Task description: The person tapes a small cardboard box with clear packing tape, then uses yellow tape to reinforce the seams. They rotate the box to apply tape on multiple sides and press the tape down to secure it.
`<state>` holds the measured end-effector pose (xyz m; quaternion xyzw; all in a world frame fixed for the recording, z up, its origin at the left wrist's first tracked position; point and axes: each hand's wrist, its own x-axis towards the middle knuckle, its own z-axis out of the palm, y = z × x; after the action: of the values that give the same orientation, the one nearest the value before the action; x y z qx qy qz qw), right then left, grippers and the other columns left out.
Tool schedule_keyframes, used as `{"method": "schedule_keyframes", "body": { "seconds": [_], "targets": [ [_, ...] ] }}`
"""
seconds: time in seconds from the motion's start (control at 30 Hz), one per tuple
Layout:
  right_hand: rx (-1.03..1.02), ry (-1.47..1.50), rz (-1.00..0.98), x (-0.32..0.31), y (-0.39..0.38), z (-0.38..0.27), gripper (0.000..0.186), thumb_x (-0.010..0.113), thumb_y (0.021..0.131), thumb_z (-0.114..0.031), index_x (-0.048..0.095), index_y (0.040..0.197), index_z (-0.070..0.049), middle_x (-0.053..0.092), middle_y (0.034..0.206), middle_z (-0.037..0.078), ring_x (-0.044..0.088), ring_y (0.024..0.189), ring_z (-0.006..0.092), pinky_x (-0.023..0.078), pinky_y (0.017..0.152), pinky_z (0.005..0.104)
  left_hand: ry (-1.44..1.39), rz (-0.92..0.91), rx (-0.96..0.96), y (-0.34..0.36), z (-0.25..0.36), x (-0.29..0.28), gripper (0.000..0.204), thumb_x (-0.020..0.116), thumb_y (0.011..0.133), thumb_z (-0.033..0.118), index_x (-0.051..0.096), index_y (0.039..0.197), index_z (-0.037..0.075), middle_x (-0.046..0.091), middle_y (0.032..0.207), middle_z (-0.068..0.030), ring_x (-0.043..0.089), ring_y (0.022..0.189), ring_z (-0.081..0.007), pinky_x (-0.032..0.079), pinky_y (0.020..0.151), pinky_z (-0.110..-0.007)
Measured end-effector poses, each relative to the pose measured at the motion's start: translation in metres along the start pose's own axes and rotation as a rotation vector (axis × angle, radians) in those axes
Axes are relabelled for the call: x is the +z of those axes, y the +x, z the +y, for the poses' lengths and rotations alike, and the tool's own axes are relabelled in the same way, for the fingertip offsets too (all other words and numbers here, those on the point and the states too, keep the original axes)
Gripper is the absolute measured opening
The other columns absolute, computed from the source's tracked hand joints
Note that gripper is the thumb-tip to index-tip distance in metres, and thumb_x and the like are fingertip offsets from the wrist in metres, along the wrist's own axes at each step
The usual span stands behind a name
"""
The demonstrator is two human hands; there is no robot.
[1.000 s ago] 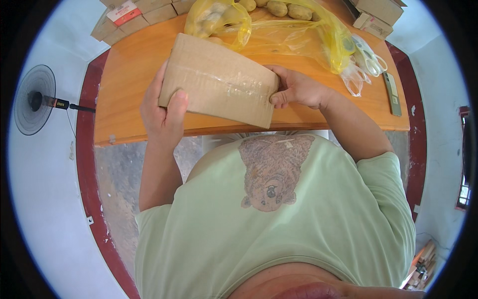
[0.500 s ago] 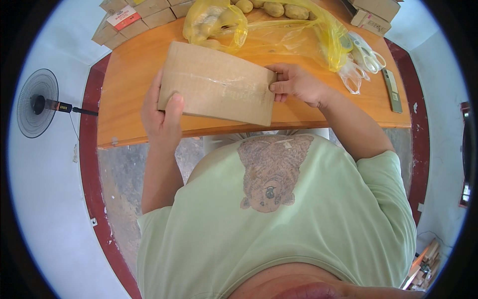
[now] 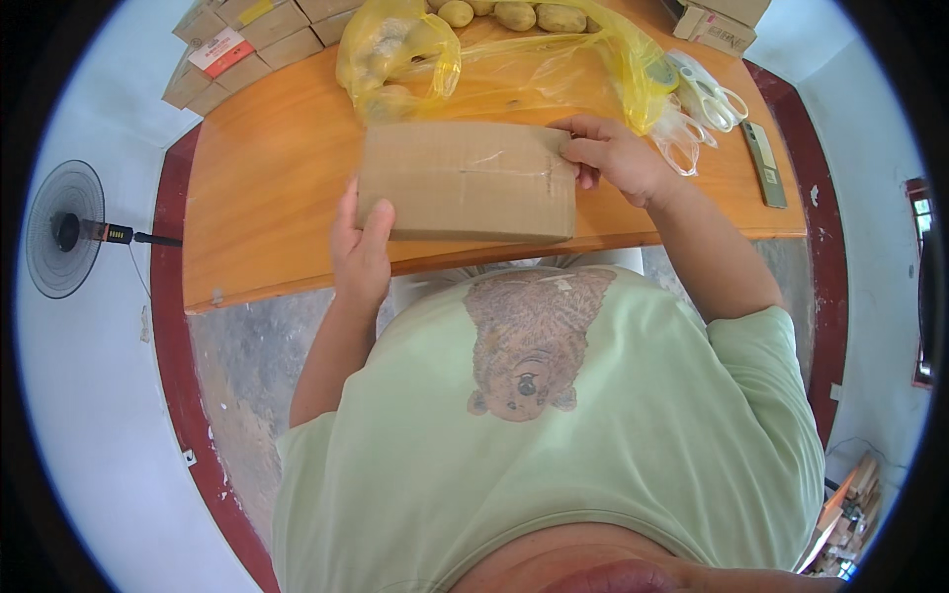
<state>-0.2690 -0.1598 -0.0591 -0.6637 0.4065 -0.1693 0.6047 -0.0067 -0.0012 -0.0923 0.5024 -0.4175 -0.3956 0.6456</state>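
Brown oblong cardboard box (image 3: 465, 183), one, held in front of the torso above the near part of the orange-brown wooden counter (image 3: 267, 188); cannot tell whether its underside touches the wood. Clear tape on the upper face.

Hands: two, both grasping the box. Left hand (image 3: 364, 242) at the near left corner, thumb over the top. Right hand (image 3: 615, 158) pinching the far right corner between thumb and fingers.

Just beyond the box: translucent yellow plastic bagging (image 3: 395, 74), spread across the counter; one bag or two, cannot tell. Round tan potatoes (image 3: 515, 16) behind it, at least three.

Right of these: one crumpled clear plastic bag (image 3: 680, 143), one pair of white-handled scissors (image 3: 710, 107), one slim grey-green tool (image 3: 764, 163).

Far corners: stacked brown cartons (image 3: 287, 49) at left, several, cut off by the picture edge; at right, at least two cardboard boxes (image 3: 714, 30).

Left wall side: one round fan (image 3: 65, 227).
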Motion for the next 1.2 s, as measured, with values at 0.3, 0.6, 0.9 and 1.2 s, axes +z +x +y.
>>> {"method": "schedule_keyframes", "body": {
  "seconds": [0.3, 0.6, 0.9, 1.2],
  "targets": [
    [-0.496, -0.809, 0.328, 0.025, 0.005, -0.004, 0.047, 0.056, 0.088, -0.038, 0.056, 0.115, 0.000, 0.056, 0.107, 0.021, 0.054, 0.101, 0.0353, 0.044, 0.089, 0.0401, -0.018, -0.057, -0.029, 0.000, -0.019, -0.005, 0.050, 0.049, 0.093, 0.011, 0.032, 0.138, -0.003, 0.046, 0.134, -0.0113, 0.042, 0.124, -0.0184, 0.030, 0.105, -0.032],
    [-0.195, -0.423, 0.068, -0.013, 0.014, 0.011, 0.046, 0.052, 0.092, -0.042, 0.059, 0.108, 0.001, 0.062, 0.083, 0.015, 0.060, 0.078, 0.0243, 0.048, 0.073, 0.0346, 0.000, -0.094, -0.047, 0.004, -0.019, -0.011, 0.062, 0.054, 0.091, 0.013, 0.022, 0.142, -0.002, 0.039, 0.138, -0.0119, 0.039, 0.126, -0.0190, 0.032, 0.104, -0.032],
    [0.019, -0.080, -0.130, -0.020, 0.004, 0.013, 0.030, 0.046, 0.096, -0.031, 0.058, 0.107, -0.005, 0.058, 0.073, 0.002, 0.053, 0.061, 0.0078, 0.043, 0.054, 0.0227, 0.102, -0.117, -0.111, 0.009, -0.002, -0.007, 0.063, 0.051, 0.088, 0.007, 0.021, 0.143, -0.001, 0.037, 0.140, -0.0130, 0.038, 0.127, -0.0200, 0.030, 0.106, -0.033],
    [0.068, 0.146, -0.165, -0.026, -0.002, 0.002, 0.033, 0.044, 0.095, -0.021, 0.055, 0.118, 0.000, 0.060, 0.078, 0.003, 0.055, 0.064, 0.0097, 0.045, 0.058, 0.0239, -0.052, -0.101, -0.108, 0.012, -0.007, -0.013, 0.059, 0.049, 0.086, 0.003, 0.028, 0.140, -0.003, 0.041, 0.138, -0.0125, 0.039, 0.127, -0.0205, 0.029, 0.107, -0.033]
  ]
}}
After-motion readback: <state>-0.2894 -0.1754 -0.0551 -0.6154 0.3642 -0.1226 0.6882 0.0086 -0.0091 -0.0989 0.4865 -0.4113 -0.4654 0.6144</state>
